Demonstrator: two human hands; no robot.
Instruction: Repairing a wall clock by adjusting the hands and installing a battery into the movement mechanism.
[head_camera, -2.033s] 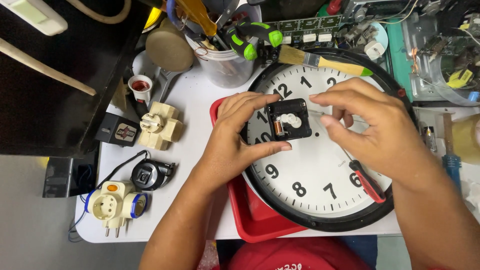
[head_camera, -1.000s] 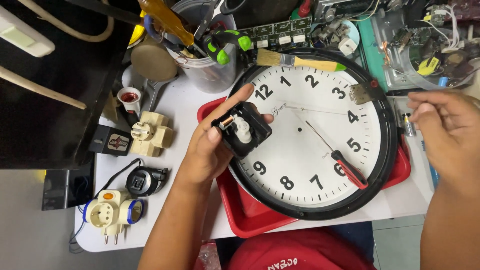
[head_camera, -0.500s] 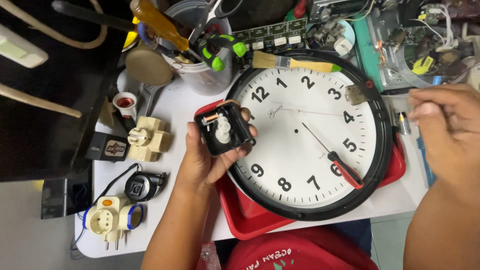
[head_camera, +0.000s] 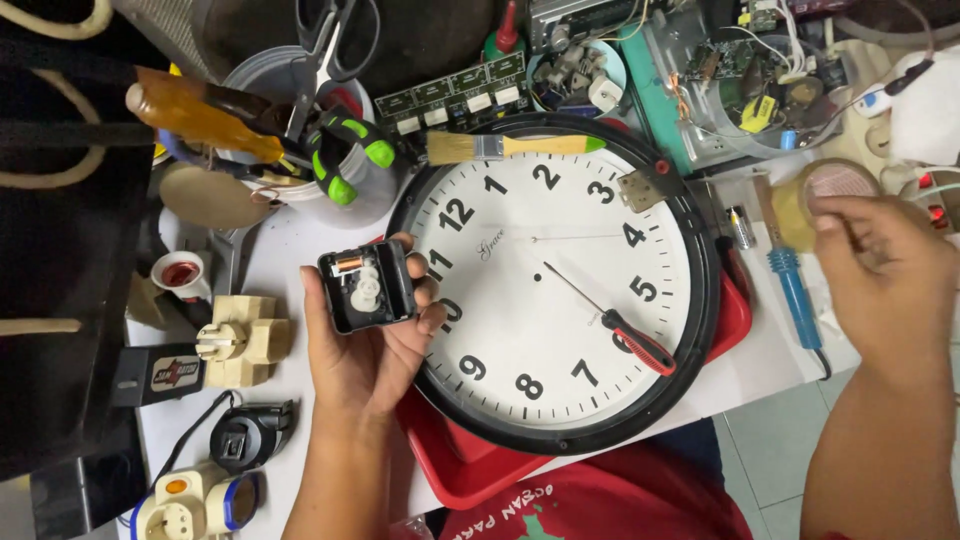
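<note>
A small black clock mechanism (head_camera: 366, 287), its casing open to show white gears and a copper coil, sits in the left hand (head_camera: 365, 345). The fingers curl around its edges and grip it from beneath, holding it face up just over the left rim of a large round wall clock (head_camera: 560, 290).

The clock lies flat with a white face, black numerals and a black frame, resting on a red tray (head_camera: 470, 465) on a white surface (head_camera: 290, 260). A thin screwdriver (head_camera: 610, 320) with a red and black handle lies across the clock face, and a paintbrush (head_camera: 510, 146) with a yellow handle rests on the clock's top edge.

The right hand (head_camera: 885, 280) hovers well apart to the right, above a roll of tape (head_camera: 835, 185). Its fingers are bent and close together; whether they pinch something small cannot be told. Just beside it lies a soldering iron (head_camera: 795, 285) with a blue handle.

To the left of the mechanism sit cream plug adapters (head_camera: 240, 340), and above them a cup of tools (head_camera: 330, 160) holding scissors and green-handled pliers. Circuit boards (head_camera: 450, 95) clutter the far edge.
</note>
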